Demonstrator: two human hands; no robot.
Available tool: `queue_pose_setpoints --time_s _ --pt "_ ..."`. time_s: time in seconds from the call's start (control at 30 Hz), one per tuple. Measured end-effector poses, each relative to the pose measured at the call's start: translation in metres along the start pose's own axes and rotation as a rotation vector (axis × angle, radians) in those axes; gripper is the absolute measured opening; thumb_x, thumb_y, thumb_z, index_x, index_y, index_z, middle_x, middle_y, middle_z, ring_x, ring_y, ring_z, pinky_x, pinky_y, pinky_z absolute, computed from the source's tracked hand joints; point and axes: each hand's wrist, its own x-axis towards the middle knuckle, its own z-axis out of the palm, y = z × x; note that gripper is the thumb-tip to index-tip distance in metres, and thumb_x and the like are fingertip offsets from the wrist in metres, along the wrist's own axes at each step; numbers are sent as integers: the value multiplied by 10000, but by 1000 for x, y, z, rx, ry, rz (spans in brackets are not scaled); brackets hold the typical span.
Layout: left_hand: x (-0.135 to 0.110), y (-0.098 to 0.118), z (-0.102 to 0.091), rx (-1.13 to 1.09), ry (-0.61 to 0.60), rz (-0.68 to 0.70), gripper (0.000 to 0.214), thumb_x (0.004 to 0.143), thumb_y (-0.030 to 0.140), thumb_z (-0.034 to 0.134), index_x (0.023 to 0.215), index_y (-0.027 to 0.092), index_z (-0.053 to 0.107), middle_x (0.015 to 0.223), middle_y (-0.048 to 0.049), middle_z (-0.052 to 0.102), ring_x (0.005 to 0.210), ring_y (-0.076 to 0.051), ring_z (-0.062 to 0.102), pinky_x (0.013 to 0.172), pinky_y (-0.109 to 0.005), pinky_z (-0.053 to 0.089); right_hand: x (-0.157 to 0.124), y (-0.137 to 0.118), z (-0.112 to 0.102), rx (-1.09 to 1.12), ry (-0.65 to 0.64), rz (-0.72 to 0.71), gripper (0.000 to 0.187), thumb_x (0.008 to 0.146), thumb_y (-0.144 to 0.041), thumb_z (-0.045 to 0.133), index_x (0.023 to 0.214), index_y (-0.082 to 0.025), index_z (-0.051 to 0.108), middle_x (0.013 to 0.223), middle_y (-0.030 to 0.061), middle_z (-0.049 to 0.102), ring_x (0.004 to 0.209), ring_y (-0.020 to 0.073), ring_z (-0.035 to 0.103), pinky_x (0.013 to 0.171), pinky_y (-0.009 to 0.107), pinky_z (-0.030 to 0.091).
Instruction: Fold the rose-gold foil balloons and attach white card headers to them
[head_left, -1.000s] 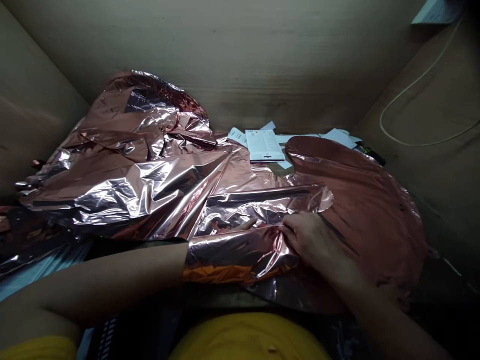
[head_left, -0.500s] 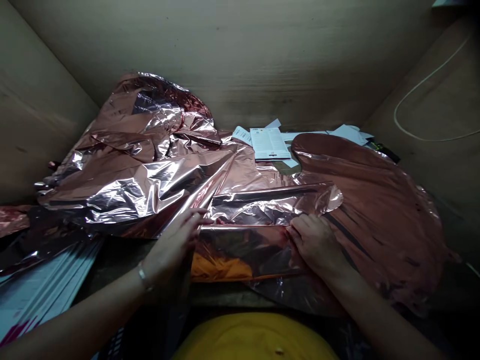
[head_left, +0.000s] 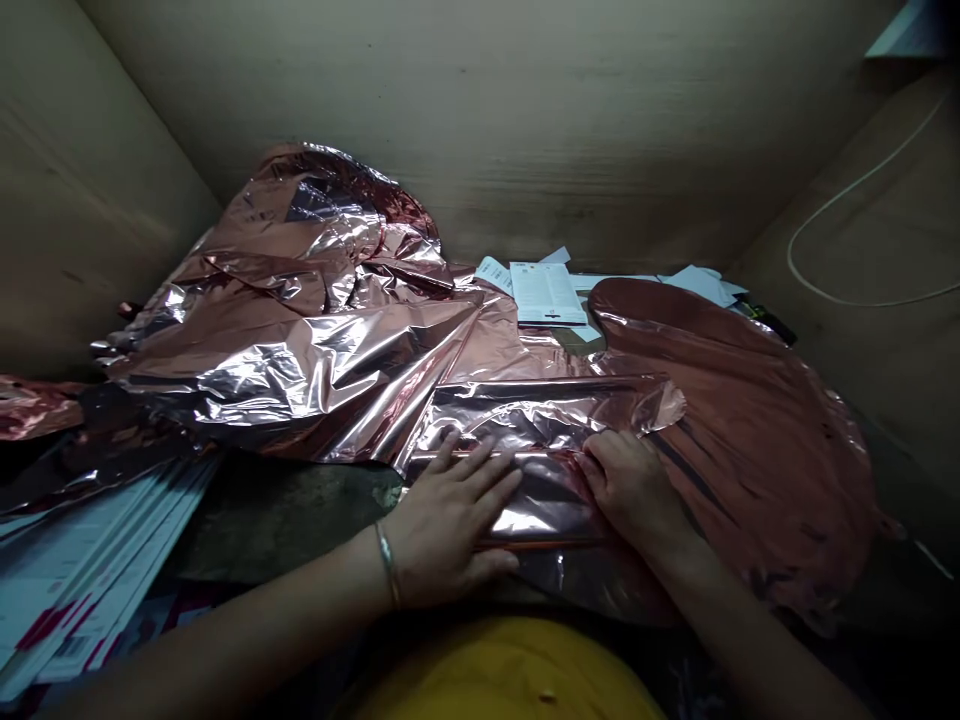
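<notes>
A folded strip of rose-gold foil balloon [head_left: 551, 500] lies on the dark table in front of me. My left hand [head_left: 450, 520] rests flat on its left end, fingers stretched out and slightly spread. My right hand [head_left: 634, 490] presses on its right end with the fingers curled down onto the foil. The strip belongs to a large flat foil balloon [head_left: 742, 440] that spreads to the right. A thin bracelet shows on my left wrist.
A crumpled heap of the same foil [head_left: 300, 320] fills the left and back. White printed cards [head_left: 549, 293] lie against the back wall. A stack of white packaging cards [head_left: 82, 570] sits at the lower left. Wooden walls close in on three sides; a white cord [head_left: 840, 200] hangs at the right.
My left hand came off the fold's left edge and now lies flat on top of the strip. The fold has been pressed flatter. My right hand stayed in place.
</notes>
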Motion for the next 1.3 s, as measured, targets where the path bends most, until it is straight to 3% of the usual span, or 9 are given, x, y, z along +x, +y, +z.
queue_pose_setpoints --time_s 0.13,0.23,0.33,0.5,0.63,0.77,0.93,1.13,1.3 --pt "3 -6 21 -105 -111 -13 774 897 651 408 1498 178 291 1544 -118 293 1442 -326 204 1165 -534 92 -7 -9 -25 -21 -2 -135 384 906 -292 522 1229 -89 570 1327 183 538 1255 342 436 1010 491 378" --pt "3 -8 23 -137 -93 -8 755 899 626 429 1492 176 308 1538 -123 302 1438 -328 218 1170 -539 86 -14 -15 -44 42 -247 -350 687 814 -302 621 1436 -110 399 1501 140 373 1399 319 284 1112 496 325" --pt "2 -12 16 -187 -81 -4 749 881 609 481 1478 180 338 1529 -121 325 1427 -325 255 1176 -539 86 -16 -19 -46 79 -434 -380 717 745 -146 577 1440 -98 404 1519 133 327 1400 309 297 1119 487 345" --pt "-25 -38 -2 -314 -110 -21 816 736 343 682 1466 201 347 1507 -107 378 1390 -308 342 1169 -507 211 -2 -24 -38 110 -476 -209 577 827 12 343 1373 -88 502 1451 132 422 1344 253 404 1097 430 391" --pt "-50 -57 4 -396 95 -125 743 762 116 580 1455 253 351 1418 -65 493 1296 -226 465 1068 -395 407 5 -32 -52 218 -516 -49 537 853 -43 355 1354 -131 528 1417 108 485 1298 235 472 1070 402 415" --pt "-51 -60 21 -424 297 -133 482 885 163 543 1348 285 492 1178 -43 658 1085 -180 593 924 -335 499 5 -37 -67 280 -512 37 414 905 -144 377 1240 -231 606 1331 50 587 1181 236 576 955 351 478" --pt "-47 -59 23 -359 214 -81 517 836 279 617 1343 258 520 1343 -83 571 1265 -266 484 1050 -452 414 3 -37 -74 368 -482 24 323 942 -178 361 998 -272 665 1064 -6 707 944 199 662 762 262 500" --pt "-43 -57 21 -420 257 -53 347 890 189 530 1227 219 608 1173 -80 676 1131 -201 592 959 -349 497 1 -39 -75 481 -460 12 440 906 -122 387 1215 -337 615 1133 -10 691 972 218 662 781 294 524" --pt "-38 -60 24 -448 280 -88 209 921 225 523 1060 197 677 1103 -81 695 1044 -185 629 903 -307 513 -5 -12 -77 436 -517 -141 687 747 -68 495 1386 -318 487 1320 15 591 1185 223 564 1008 343 445"
